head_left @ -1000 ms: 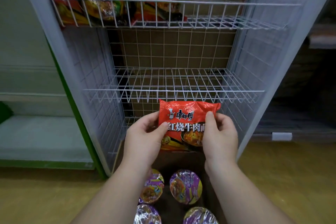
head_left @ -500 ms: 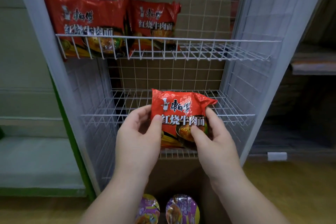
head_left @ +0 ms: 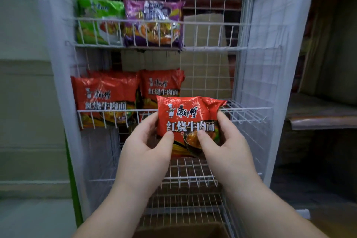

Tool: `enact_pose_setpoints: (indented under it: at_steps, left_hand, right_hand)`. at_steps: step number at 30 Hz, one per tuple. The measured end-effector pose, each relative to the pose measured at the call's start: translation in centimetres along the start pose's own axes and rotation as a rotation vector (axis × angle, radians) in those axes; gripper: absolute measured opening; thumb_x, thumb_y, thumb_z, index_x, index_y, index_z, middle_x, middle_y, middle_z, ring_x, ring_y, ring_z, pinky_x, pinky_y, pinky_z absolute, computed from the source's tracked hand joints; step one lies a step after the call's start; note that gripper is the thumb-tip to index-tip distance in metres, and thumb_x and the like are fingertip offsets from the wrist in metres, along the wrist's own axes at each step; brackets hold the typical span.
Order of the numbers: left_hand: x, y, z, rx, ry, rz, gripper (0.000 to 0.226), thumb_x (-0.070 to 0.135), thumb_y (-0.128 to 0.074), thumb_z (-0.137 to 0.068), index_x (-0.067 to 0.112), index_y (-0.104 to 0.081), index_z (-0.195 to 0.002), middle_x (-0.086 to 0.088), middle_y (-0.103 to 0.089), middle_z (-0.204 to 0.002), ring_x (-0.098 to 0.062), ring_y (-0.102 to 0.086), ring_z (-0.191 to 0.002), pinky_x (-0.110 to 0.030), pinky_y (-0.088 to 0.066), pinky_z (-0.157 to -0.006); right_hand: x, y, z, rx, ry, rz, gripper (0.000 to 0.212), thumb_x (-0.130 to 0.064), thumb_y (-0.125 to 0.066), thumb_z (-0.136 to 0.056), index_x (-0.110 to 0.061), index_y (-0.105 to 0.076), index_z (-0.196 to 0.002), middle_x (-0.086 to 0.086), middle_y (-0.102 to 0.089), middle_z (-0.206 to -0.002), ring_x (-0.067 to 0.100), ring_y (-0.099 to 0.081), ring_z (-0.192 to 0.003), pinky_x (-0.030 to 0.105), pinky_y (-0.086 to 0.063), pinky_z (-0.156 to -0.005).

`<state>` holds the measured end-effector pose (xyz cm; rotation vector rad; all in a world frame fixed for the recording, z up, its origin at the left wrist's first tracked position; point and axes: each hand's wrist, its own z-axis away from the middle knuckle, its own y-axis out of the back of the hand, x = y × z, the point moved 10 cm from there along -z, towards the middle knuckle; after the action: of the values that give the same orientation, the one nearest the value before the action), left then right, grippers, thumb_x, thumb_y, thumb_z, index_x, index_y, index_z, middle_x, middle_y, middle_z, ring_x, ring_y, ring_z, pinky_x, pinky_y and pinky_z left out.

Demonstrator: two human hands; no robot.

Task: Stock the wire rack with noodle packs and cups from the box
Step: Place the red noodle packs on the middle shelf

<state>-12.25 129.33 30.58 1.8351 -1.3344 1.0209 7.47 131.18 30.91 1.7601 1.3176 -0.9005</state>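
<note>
Head view, nearest first: the box point(head_left: 179, 229) edge shows at the bottom, then your left hand point(head_left: 144, 157) and right hand point(head_left: 227, 149) pinch a red noodle pack point(head_left: 188, 120) by its lower corners, before the middle shelf point(head_left: 249, 115)'s front rail. Beyond, that shelf's left half holds two red packs point(head_left: 105, 95), its right end bare; the top shelf point(head_left: 212, 48) carries a green pack point(head_left: 96, 22) and purple pack point(head_left: 153, 22), while the lower shelves point(head_left: 190, 177) look bare, so I judge most stocking remains.

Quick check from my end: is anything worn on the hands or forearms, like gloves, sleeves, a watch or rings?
Nothing worn that shows. The left hand and right hand are bare, with no gloves or rings visible, and nails short and unpainted. Both forearms are bare down to the frame's bottom edge: no sleeves, watch or bands in view.
</note>
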Motion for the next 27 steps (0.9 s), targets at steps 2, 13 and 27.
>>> enact_pose_setpoints:
  at_steps: [2, 13, 27]
  left_hand:
    - [1.1, 0.3, -1.0, 0.013, -0.003, -0.017, 0.050, 0.026, -0.073, -0.098, 0.051, -0.059, -0.139, 0.031, -0.070, -0.119, 0.006, -0.068, -0.110, -0.028, -0.061, -0.089]
    - [4.8, 0.8, -7.7, 0.034, 0.032, -0.391, 0.081, 0.044, -0.073, -0.091, 0.065, -0.025, -0.153, 0.009, -0.033, -0.133, -0.021, -0.048, -0.122, -0.041, -0.053, -0.097]
    - [1.0, 0.2, -14.5, 0.042, 0.090, -0.533, 0.108, 0.044, -0.078, -0.084, 0.040, -0.006, -0.164, 0.000, -0.040, -0.151, -0.021, -0.056, -0.118, -0.043, -0.058, -0.095]
  right_hand:
    - [-1.5, -0.2, -1.2, -0.013, 0.020, 0.047, 0.053, -0.030, -0.068, -0.098, -0.076, -0.045, -0.112, -0.042, -0.058, -0.110, -0.011, -0.060, -0.107, 0.021, -0.058, -0.087]
    - [-6.2, -1.2, -7.5, 0.045, 0.138, 0.208, 0.060, -0.023, -0.065, -0.099, -0.042, -0.039, -0.151, -0.024, -0.056, -0.130, 0.002, -0.056, -0.120, 0.026, -0.054, -0.096]
    - [-3.1, -7.0, -14.8, -0.051, 0.013, 0.313, 0.071, -0.021, -0.070, -0.091, -0.038, -0.034, -0.149, -0.009, -0.052, -0.139, 0.016, -0.055, -0.127, 0.037, -0.051, -0.103]
